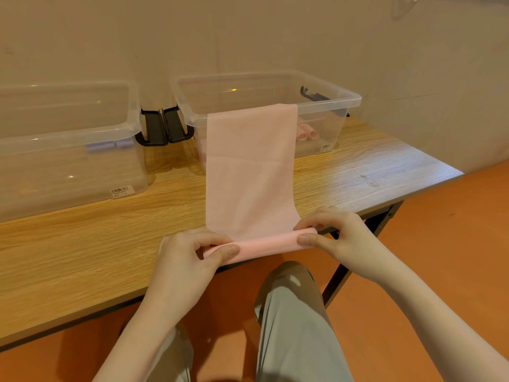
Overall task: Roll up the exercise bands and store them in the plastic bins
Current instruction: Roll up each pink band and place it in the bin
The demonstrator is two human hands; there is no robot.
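Wooden table (358, 172) with dark metal legs (337, 279), standing on orange floor (440, 257). Beige wall (248, 31) behind. Person's grey-green trousers (292, 326) below table edge. Barcode stickers (120, 192) visible near table surface

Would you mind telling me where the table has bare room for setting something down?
Bare wood lies between the left bin and left hand, and right of the pink band. Between the bins, black handles crowd the gap.
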